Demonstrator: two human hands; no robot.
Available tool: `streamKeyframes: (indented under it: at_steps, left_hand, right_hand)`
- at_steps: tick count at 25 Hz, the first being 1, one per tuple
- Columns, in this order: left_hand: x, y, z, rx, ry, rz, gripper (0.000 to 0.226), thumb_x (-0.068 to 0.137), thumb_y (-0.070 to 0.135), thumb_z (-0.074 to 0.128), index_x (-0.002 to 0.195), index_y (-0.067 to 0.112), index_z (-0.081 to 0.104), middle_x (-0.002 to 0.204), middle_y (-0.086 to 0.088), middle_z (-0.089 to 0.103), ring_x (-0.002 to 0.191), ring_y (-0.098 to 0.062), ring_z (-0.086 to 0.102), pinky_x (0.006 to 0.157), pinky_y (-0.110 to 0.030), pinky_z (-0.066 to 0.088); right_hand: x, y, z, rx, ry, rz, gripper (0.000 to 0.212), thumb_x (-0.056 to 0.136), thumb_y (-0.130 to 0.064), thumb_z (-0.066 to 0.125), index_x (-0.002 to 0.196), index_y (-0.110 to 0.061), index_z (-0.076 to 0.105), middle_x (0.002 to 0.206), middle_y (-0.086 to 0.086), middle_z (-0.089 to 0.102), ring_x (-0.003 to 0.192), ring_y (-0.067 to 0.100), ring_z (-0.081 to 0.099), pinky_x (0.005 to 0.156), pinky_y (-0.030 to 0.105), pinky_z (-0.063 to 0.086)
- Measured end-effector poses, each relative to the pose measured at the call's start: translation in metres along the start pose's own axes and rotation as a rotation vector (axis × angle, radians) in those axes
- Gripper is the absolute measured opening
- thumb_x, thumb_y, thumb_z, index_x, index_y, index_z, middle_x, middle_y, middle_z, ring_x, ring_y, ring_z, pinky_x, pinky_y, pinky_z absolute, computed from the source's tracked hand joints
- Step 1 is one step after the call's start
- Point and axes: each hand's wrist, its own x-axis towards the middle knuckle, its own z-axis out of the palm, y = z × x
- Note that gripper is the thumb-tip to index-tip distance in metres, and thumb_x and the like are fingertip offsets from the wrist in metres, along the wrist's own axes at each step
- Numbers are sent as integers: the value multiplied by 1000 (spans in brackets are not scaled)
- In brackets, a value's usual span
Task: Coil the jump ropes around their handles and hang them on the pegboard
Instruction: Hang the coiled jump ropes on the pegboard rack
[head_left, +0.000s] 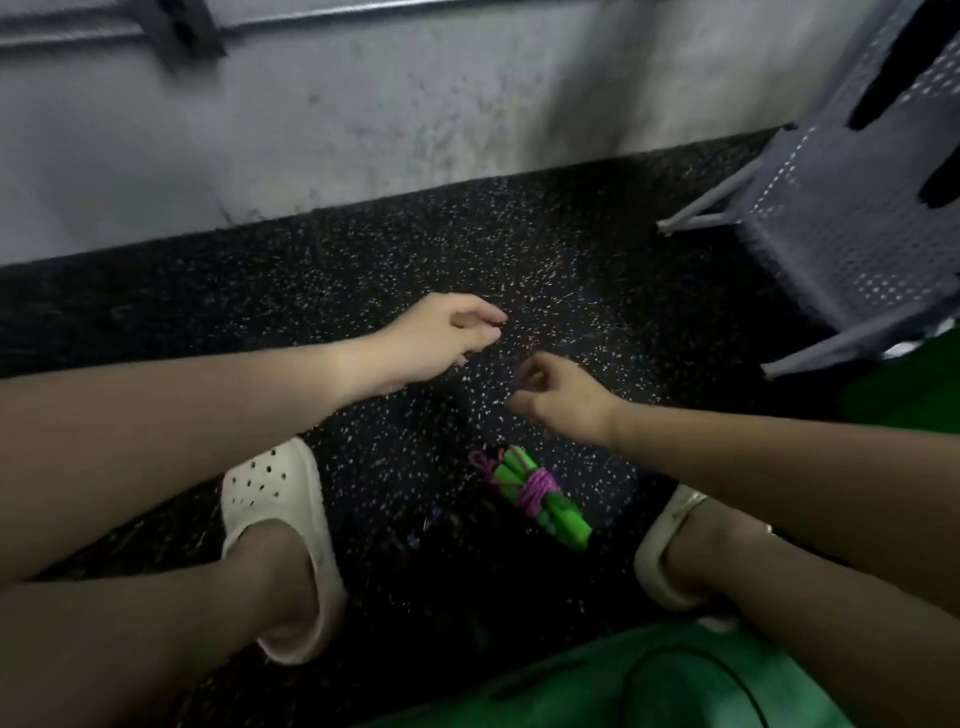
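Seen from above, looking down at a black rubber floor (545, 249) flecked with pale specks, running up to a grey wall (311, 130) along its far edge. Lying on the floor between the two feet, nearer the right foot: a jump rope (537, 493), its two green handles bundled side by side and wrapped round the middle with turns of pink cord, a short loop of cord sticking out at the upper left end of the bundle. Touched by neither hand. Both bare arms stretched forward over the floor, well above the bundle. Left hand (441, 340) with fingers loosely curled, thumb and fingertips drawn close together; whether anything thin is pinched there, cannot tell. Right hand (558, 392) likewise curled, fingers bent inward toward the thumb, nothing visibly held; too blurred to say more. The two hands near each other but apart. Cream perforated clog (275, 525) on the left foot at the lower left, a matching clog (670, 551) on the right foot partly hidden under the right forearm. Grey perforated pegboard (841, 208) leaning at the right edge on thin metal legs, dark shapes hanging on its upper part. Green fabric (597, 680) at the bottom edge and again at the right edge.
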Motion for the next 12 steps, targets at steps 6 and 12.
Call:
streamKeyframes:
  at_steps: [6, 12]
  left_hand:
    - [-14, -97, 50, 79, -153, -242, 30, 101, 22, 65, 130, 14, 66, 123, -1, 69, 109, -16, 63, 84, -24, 48]
    - [-2, -144, 93, 111, -129, -364, 8, 94, 14, 73, 94, 6, 77, 89, -10, 79, 73, -16, 68, 62, -27, 52]
  right_hand:
    - [2, 85, 76, -380, -38, 54, 48, 88, -32, 71, 130, -14, 57, 120, 10, 57, 113, 29, 56, 98, 36, 48]
    - [5, 129, 93, -504, 16, 25, 64, 90, -51, 67, 145, -25, 48, 130, 7, 49, 123, 28, 45, 105, 42, 43]
